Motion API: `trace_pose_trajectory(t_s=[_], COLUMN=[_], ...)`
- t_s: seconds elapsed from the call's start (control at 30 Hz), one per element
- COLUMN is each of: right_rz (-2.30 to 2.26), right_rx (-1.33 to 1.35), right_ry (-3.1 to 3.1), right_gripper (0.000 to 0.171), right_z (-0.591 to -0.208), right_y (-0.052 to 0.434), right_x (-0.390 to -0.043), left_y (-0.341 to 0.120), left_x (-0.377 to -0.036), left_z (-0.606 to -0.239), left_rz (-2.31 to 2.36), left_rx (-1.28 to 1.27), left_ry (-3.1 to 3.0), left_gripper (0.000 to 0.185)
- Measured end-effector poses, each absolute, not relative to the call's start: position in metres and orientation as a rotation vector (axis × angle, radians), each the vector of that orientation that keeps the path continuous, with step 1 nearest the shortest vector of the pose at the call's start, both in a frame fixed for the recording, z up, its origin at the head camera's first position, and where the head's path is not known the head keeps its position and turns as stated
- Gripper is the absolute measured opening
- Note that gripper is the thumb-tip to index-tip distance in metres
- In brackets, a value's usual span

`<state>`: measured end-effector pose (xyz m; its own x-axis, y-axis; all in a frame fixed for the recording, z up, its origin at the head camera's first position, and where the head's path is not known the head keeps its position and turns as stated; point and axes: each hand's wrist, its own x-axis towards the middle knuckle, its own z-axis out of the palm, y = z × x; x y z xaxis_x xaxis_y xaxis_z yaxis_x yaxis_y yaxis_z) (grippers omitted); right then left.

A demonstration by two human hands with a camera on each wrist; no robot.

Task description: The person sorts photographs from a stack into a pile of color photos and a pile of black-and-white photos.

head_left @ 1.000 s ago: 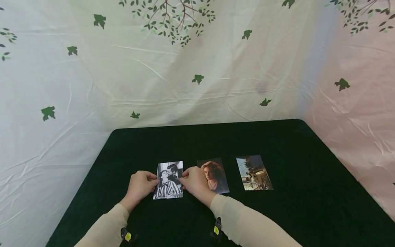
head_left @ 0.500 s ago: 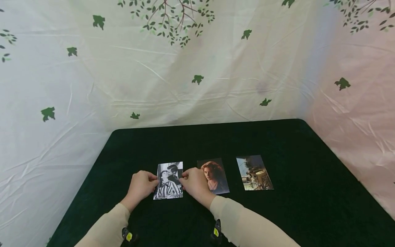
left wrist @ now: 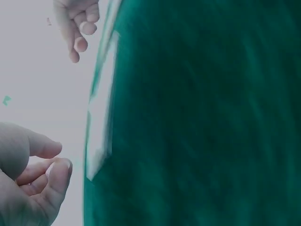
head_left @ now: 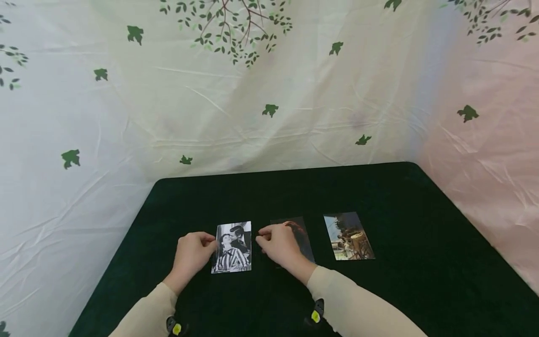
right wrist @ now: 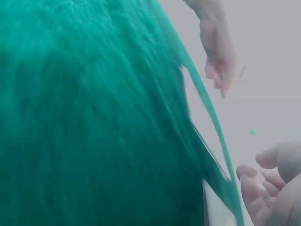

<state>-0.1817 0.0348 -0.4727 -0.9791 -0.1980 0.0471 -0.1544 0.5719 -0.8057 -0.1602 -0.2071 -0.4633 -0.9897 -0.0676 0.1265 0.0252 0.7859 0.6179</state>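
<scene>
A black-and-white photo [head_left: 232,247] is laid flat on the dark green surface [head_left: 421,262], first in a row of three. Its left edge is met by the left hand [head_left: 191,255], fingers loosely curled and nothing gripped. The right hand [head_left: 281,244] is held just beside its right edge, over a portrait photo [head_left: 304,236], fingers relaxed and apart. A third photo [head_left: 348,235] is seen further right.

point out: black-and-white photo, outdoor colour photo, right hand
black-and-white photo [head_left: 232,248], head view, on the striped clothing near its middle
outdoor colour photo [head_left: 348,236], head view, centre of the print
right hand [head_left: 281,244], head view, back of the hand
</scene>
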Motion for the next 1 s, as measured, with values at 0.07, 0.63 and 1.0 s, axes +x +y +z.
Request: trace_pose_trajectory(t_s=[0.07,0.63,1.0], right_rz=[-1.369,-1.041,-0.977], right_rx=[-0.281,-0.068,-0.114], right_ry=[2.813,2.998,2.996], right_gripper=[0.023,0.053,0.064], right_z=[-0.467,-0.488,-0.490], right_y=[0.053,0.130,0.126], right_x=[-0.184,-0.190,-0.188], left_y=[-0.200,-0.080,-0.070], left_x=[-0.157,-0.162,-0.166], left_z=[-0.457,-0.461,-0.472], left_rz=[-0.995,-1.268,-1.130], left_rx=[-0.005,-0.264,-0.219], left_ry=[-2.789,-2.851,-2.997], left_gripper=[0.009,0.026,0.046])
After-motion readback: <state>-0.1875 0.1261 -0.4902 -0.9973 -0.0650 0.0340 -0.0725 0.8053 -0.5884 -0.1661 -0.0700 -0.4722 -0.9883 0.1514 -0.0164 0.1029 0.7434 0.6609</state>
